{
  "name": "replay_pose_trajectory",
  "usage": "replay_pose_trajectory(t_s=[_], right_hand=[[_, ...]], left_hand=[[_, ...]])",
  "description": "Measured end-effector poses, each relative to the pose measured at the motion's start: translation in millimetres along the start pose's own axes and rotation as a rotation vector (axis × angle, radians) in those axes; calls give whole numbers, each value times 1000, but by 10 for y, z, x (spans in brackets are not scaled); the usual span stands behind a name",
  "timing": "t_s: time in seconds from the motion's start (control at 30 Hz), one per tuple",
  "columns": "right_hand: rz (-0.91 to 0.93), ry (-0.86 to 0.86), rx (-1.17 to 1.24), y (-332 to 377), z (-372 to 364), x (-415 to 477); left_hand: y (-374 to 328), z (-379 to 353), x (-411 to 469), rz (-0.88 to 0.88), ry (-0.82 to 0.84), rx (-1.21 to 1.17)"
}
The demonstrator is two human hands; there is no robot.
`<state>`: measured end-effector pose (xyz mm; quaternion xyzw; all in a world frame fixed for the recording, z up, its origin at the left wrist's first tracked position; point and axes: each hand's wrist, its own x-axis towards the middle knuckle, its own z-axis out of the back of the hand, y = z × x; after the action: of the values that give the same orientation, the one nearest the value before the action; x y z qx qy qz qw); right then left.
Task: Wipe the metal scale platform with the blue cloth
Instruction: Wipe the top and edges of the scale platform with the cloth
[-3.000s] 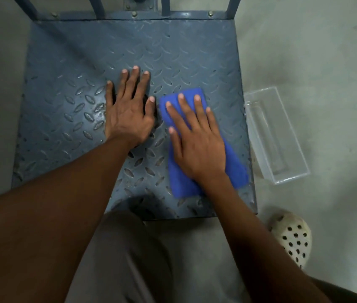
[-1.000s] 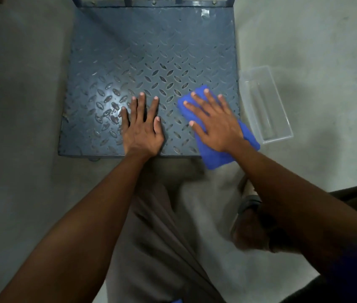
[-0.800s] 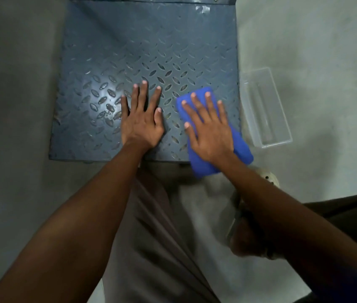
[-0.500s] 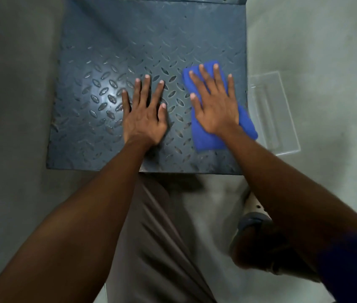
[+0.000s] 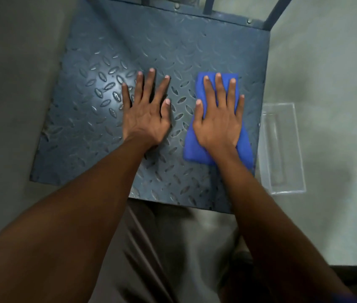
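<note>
1. The blue cloth (image 5: 195,149) is lying folded flat on the right half of the scale platform (image 5: 112,51), close to its right edge, with its near corner reaching toward that edge.
2. The right hand (image 5: 219,123) is pressing down on the cloth with fingers spread; its grip is open, palm flat, not pinching the fabric.
3. The left hand (image 5: 145,119) is resting bare on the metal just beside the cloth, also open and flat, apparently bracing the body.
4. To wipe well, I judge the palm should be keeping even pressure across the whole cloth, working in overlapping passes so the far strip and the left side are also getting covered.
5. The platform is a dark grey steel plate with raised, lens-shaped treads; dirt is likely sitting between them, so strokes in more than one direction should be helping.
6. The cloth is looking soft and thick, and it may bunch on the treads if pushed from its rear edge only.
7. A bolted rail (image 5: 195,13) is running along the far edge.
8. A clear plastic tray (image 5: 282,149) is sitting on the concrete floor (image 5: 326,73) just beside the platform's right side.
</note>
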<state>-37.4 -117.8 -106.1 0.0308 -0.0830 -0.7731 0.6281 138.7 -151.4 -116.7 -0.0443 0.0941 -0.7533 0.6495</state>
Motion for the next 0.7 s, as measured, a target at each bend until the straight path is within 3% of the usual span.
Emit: replay_pose_trajectory(t_s=[0.2, 0.33, 0.37, 0.5, 0.63, 0.7], right_hand=[[20, 20, 1, 191, -85, 1135], [652, 107, 14, 164, -86, 1349], [718, 98, 26, 87, -76, 1477], [497, 52, -4, 75, 4, 1772], [997, 119, 19, 49, -47, 1729], [854, 91, 62, 63, 1, 1861]], left_hand=[[28, -27, 103, -1, -10, 12], [29, -27, 109, -9, -22, 13], [27, -27, 113, -9, -22, 16], [29, -31, 118, -9, -18, 13], [41, -52, 118, -7, -31, 11], [40, -45, 135, -7, -31, 10]])
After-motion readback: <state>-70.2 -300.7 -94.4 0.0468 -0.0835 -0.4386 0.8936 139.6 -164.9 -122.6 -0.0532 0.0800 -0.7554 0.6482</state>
